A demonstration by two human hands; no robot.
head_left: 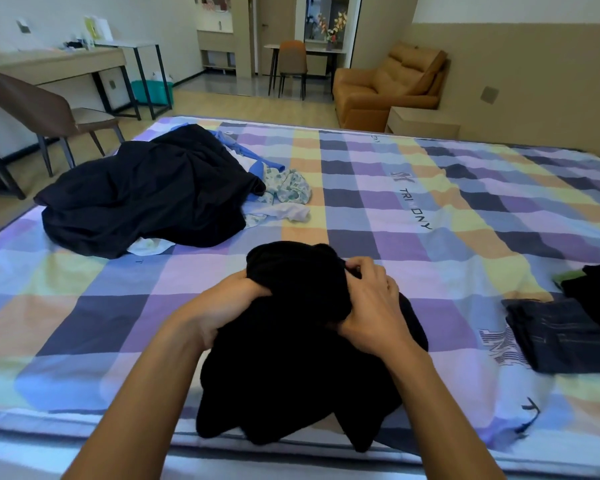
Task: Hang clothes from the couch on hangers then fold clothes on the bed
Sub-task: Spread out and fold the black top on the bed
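Observation:
A bunched black garment (291,358) hangs above the near edge of the bed (413,209), which has a checked sheet. My left hand (222,306) grips its left side and my right hand (371,306) grips its top right, both with fingers closed in the cloth. A pile of unfolded clothes (146,192), mostly dark navy with white, blue and floral pieces, lies at the far left of the bed. A folded dark striped garment (561,334) and another black folded piece (596,292) lie at the right edge. The orange couch (388,84) stands beyond the bed.
A brown chair (49,116) and a desk (59,64) stand left of the bed. A teal bin (151,91) sits under a side table. An orange chair (291,67) and a small table are at the back. A low bedside cabinet (423,123) adjoins the couch.

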